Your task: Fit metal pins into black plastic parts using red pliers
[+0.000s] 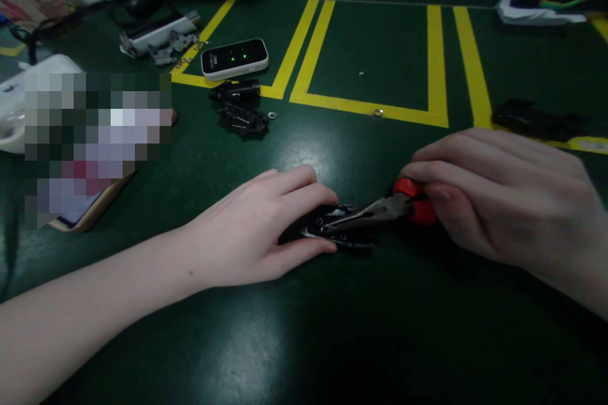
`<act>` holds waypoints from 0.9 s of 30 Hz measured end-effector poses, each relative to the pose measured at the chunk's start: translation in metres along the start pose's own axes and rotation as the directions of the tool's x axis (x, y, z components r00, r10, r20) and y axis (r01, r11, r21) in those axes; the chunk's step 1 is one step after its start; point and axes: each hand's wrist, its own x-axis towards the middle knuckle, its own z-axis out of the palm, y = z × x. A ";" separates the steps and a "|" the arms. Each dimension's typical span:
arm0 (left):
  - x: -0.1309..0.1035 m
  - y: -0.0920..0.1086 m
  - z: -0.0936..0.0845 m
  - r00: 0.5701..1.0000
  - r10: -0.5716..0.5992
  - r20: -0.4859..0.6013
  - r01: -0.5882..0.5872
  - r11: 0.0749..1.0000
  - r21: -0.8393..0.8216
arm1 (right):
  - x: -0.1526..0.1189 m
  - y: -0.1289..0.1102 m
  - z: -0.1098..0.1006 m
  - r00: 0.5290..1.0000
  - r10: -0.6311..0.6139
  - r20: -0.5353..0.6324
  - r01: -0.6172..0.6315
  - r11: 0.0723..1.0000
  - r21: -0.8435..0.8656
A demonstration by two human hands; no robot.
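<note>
Near the middle of the green table (228, 342), my left hand (266, 221) is closed around a black part (351, 242) with small metal pieces in it. My right hand (503, 202) is wrapped round the red handles of a pair of pliers (392, 207), at the right. The narrow jaws of the pliers point left and reach into the open end of the black part. Whether the jaw tips grip anything is too small to tell. The left end of the black part is hidden under my left hand.
Beyond my left hand lie black parts (242, 119), a washer (272, 116) and a device with green lights (235, 59). A phone (90, 202) is at the left, metal pieces (173, 44) behind it. Another washer (378, 113) lies on yellow tape; a dark object (536, 119) is at the right.
</note>
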 end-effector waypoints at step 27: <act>0.002 -0.002 0.001 0.999 0.031 -0.013 -0.031 0.999 0.007 | -0.003 0.002 -0.002 1.000 -0.018 -0.012 0.018 1.000 0.010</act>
